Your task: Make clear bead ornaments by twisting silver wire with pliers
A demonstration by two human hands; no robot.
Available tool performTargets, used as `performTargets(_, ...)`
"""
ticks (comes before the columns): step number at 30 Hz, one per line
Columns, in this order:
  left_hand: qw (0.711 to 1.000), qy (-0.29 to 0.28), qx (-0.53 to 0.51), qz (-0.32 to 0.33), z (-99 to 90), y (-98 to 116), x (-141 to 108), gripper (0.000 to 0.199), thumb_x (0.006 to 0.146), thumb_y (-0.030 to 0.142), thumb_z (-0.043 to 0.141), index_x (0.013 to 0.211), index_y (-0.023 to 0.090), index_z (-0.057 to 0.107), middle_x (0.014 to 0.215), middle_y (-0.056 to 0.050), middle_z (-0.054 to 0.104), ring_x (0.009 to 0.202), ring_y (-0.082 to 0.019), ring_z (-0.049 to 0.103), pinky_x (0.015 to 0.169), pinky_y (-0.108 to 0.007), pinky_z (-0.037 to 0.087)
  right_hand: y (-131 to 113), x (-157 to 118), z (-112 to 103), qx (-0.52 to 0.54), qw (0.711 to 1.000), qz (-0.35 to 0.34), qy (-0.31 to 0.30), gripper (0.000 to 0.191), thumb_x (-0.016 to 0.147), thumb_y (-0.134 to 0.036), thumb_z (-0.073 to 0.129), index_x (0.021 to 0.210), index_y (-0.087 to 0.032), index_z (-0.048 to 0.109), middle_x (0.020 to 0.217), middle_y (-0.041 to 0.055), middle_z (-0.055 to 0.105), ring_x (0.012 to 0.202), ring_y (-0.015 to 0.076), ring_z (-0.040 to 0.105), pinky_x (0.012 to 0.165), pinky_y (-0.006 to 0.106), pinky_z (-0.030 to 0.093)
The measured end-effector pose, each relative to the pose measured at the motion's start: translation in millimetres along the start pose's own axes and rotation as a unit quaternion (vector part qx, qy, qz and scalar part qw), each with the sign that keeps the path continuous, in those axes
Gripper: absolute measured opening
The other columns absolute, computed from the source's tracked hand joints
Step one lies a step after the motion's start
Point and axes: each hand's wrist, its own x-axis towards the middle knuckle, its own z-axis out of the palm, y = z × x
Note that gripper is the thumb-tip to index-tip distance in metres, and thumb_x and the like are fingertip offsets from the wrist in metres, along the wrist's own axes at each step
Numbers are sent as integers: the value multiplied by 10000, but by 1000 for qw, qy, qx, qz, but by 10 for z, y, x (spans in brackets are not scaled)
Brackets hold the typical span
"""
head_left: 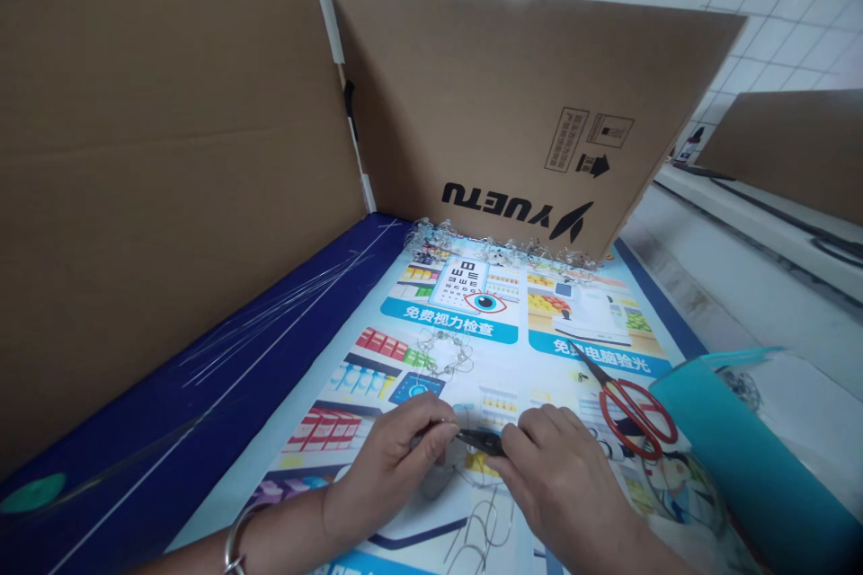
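Observation:
My right hand (556,476) is closed around dark pliers (481,440), whose tip points left. Facing it, my left hand (397,454) pinches a thin wire, mostly hidden by the fingers, at the tip of the pliers. Below and between the hands, loops of bent silver wire (480,532) lie over the printed sheet (431,521). Just beyond my left hand rests a ring of wire with clear beads (446,352). Red-handled scissors (637,413) lie beyond my right hand, blades pointing away and to the left.
Tall cardboard panels stand on the left (168,153) and at the back (485,108). A row of beaded wire pieces (499,252) lies along the back panel's foot. To the right are a teal box (748,458) and a round clear container (684,490).

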Motion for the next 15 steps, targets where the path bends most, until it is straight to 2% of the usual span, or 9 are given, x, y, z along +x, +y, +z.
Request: performTargets(15,1000,-9,-4,9,-8,22,-13,224,914,243,402,748,162,526,664,8,495,603,-100,475,589,-219,376,3,-16,4,27,1000,0,2,88,821,-268,553,755,-221,516,736,17,534,703,191,435,652,310,279)
